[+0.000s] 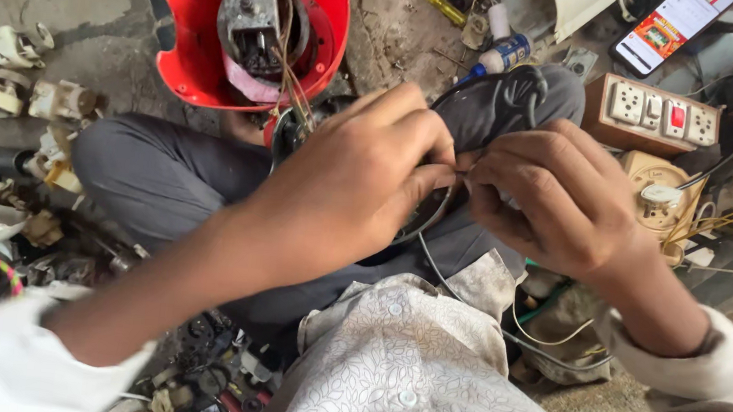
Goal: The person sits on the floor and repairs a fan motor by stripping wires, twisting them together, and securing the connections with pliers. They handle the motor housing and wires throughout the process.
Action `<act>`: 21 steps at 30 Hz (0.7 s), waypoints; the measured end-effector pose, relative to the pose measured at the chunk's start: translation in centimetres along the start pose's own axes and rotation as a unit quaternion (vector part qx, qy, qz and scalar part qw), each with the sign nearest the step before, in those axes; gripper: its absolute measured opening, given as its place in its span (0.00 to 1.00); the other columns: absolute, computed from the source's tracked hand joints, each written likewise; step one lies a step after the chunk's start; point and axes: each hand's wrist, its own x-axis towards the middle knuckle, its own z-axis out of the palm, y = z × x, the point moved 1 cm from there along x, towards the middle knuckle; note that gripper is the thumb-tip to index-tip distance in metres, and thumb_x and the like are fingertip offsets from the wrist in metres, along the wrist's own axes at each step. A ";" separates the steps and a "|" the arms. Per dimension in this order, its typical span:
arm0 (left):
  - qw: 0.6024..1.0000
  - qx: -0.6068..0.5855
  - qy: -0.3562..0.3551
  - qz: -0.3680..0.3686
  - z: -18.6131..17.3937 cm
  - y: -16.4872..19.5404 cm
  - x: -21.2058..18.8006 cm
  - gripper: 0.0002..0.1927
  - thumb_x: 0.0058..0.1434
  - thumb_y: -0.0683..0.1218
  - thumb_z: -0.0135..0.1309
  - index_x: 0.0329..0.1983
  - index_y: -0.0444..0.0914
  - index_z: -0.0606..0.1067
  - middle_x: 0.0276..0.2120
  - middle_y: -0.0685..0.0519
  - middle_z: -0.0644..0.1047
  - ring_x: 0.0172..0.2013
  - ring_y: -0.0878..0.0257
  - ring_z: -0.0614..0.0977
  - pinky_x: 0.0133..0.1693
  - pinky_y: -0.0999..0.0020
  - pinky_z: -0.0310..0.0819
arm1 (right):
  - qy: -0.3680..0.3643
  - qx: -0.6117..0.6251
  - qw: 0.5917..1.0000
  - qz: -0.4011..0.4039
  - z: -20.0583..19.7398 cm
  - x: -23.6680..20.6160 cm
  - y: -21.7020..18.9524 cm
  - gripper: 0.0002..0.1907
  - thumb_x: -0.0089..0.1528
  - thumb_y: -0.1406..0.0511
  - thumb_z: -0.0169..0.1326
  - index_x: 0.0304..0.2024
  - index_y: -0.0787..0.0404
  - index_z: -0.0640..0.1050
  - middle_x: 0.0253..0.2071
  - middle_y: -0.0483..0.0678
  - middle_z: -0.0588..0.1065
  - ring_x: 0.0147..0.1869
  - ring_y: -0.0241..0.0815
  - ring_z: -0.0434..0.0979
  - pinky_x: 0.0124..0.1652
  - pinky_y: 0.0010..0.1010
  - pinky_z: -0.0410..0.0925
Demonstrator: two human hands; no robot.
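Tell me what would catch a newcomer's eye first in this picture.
Two bare hands meet at the centre, the left hand and right hand pinching a thin wire between their fingers, over a coiled black cable. Above them lies a bright red appliance housing with its motor exposed. To the right sits a wooden switchboard with sockets.

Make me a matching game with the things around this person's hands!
Things:
1. red housing
2. switchboard
3. screwdriver
4. left hand

Descriptions:
A. yellow handle, lying on the floor
B. opened up, motor showing inside
C. pinching a thin wire opposite the right hand
D. wooden, with sockets and a red switch

Pairs: 1-B, 2-D, 3-A, 4-C
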 end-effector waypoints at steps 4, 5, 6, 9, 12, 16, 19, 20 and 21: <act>0.985 0.156 -0.065 0.028 -2.5 0.1 0.5 0.06 0.62 0.39 0.57 0.35 0.31 0.73 0.37 0.43 0.73 0.42 0.47 0.77 0.45 0.54 0.72 | -0.010 0.017 0.999 0.033 -1.3 0.6 0.7 0.12 0.56 0.79 0.66 0.38 0.67 0.77 0.36 0.53 0.77 0.35 0.43 0.76 0.33 0.32 0.69; 0.984 0.167 -0.063 -0.016 -3.7 -0.1 0.6 0.07 0.62 0.40 0.58 0.35 0.31 0.73 0.36 0.44 0.73 0.42 0.48 0.77 0.44 0.54 0.71 | 0.004 0.022 0.997 0.080 -2.1 0.7 0.9 0.11 0.56 0.80 0.64 0.38 0.69 0.76 0.35 0.53 0.76 0.34 0.42 0.76 0.33 0.31 0.69; 0.981 0.177 -0.060 -0.061 -4.6 -0.3 0.8 0.08 0.63 0.42 0.59 0.35 0.32 0.74 0.36 0.44 0.73 0.41 0.48 0.77 0.43 0.53 0.71 | 0.018 0.029 0.992 0.125 -3.0 0.8 1.0 0.11 0.57 0.81 0.62 0.39 0.72 0.76 0.33 0.53 0.75 0.33 0.40 0.76 0.32 0.30 0.70; 0.994 0.073 -0.032 -0.079 -5.4 0.1 0.6 0.08 0.66 0.44 0.59 0.42 0.34 0.77 0.39 0.48 0.75 0.42 0.54 0.79 0.44 0.59 0.73 | 0.058 0.071 0.988 0.122 -2.9 1.0 1.4 0.11 0.54 0.81 0.59 0.39 0.73 0.75 0.33 0.54 0.76 0.34 0.40 0.77 0.32 0.30 0.71; 0.998 0.067 0.013 0.001 -3.1 1.0 0.8 0.16 0.65 0.46 0.63 0.50 0.32 0.75 0.42 0.47 0.72 0.45 0.52 0.78 0.48 0.60 0.73 | 0.065 0.089 0.987 0.114 -2.2 1.1 1.1 0.12 0.53 0.81 0.59 0.38 0.72 0.74 0.34 0.54 0.76 0.35 0.41 0.78 0.33 0.30 0.71; 0.994 0.043 0.064 0.073 -1.4 2.3 1.3 0.19 0.59 0.44 0.64 0.48 0.30 0.74 0.40 0.46 0.70 0.43 0.50 0.76 0.45 0.58 0.72 | 0.060 0.084 0.989 0.105 -2.5 1.6 0.2 0.12 0.53 0.81 0.60 0.37 0.73 0.74 0.33 0.54 0.75 0.33 0.42 0.76 0.32 0.30 0.69; 0.993 0.049 0.046 0.097 -1.3 3.0 2.2 0.14 0.64 0.39 0.63 0.51 0.32 0.74 0.43 0.48 0.71 0.45 0.52 0.75 0.48 0.59 0.72 | 0.048 0.086 0.990 0.102 -3.2 2.0 -0.2 0.13 0.55 0.80 0.62 0.40 0.70 0.75 0.35 0.53 0.75 0.35 0.42 0.76 0.34 0.30 0.69; 0.992 0.053 0.037 0.105 -1.5 3.3 2.4 0.13 0.64 0.38 0.62 0.50 0.32 0.75 0.43 0.48 0.71 0.45 0.52 0.75 0.48 0.59 0.73 | 0.049 0.083 0.991 0.098 -3.4 2.1 -0.3 0.13 0.55 0.80 0.62 0.40 0.70 0.75 0.35 0.53 0.75 0.35 0.42 0.76 0.34 0.30 0.69; 0.992 0.058 0.028 0.113 -1.6 3.5 2.5 0.12 0.64 0.36 0.61 0.50 0.33 0.75 0.42 0.49 0.71 0.44 0.53 0.75 0.47 0.60 0.73 | 0.050 0.080 0.991 0.094 -3.4 2.0 -0.4 0.13 0.55 0.80 0.62 0.40 0.70 0.75 0.35 0.52 0.75 0.35 0.42 0.77 0.35 0.30 0.69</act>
